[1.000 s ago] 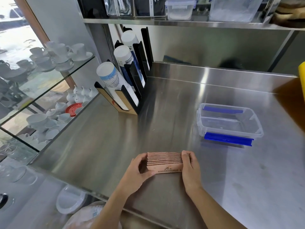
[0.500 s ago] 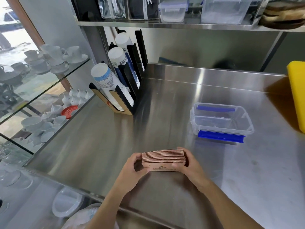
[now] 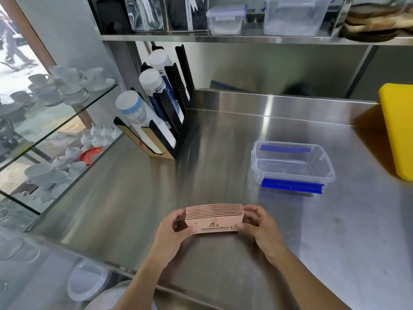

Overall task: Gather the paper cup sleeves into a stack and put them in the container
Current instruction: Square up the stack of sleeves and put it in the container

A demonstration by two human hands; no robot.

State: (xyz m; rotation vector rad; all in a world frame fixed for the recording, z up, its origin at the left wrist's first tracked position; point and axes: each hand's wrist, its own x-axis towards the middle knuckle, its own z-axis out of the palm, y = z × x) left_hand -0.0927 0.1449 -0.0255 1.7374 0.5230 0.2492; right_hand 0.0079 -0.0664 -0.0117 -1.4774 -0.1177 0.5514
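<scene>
Sleeves (image 3: 214,217), flattened and pressed into one brown stack, are held on edge at the near middle of the steel counter (image 3: 134,198), with the printed face turned toward the camera. The stack is pinched at its two short ends: the left hand (image 3: 172,231) is closed on the left end, thumb on the near face, and the right hand (image 3: 261,229) is closed on the right end, fingers curled behind. Whether the lower edge touches the counter cannot be told. The container (image 3: 292,164), clear with blue clips and no lid on it, stands empty farther off to the right, well apart from the stack. The sleeves are judged light, thin card, stiff enough on edge but easily bent and prone to sliding and fanning out if the squeeze is relaxed. A grip across both ends, with steady inward pressure, is judged best for the carry.
</scene>
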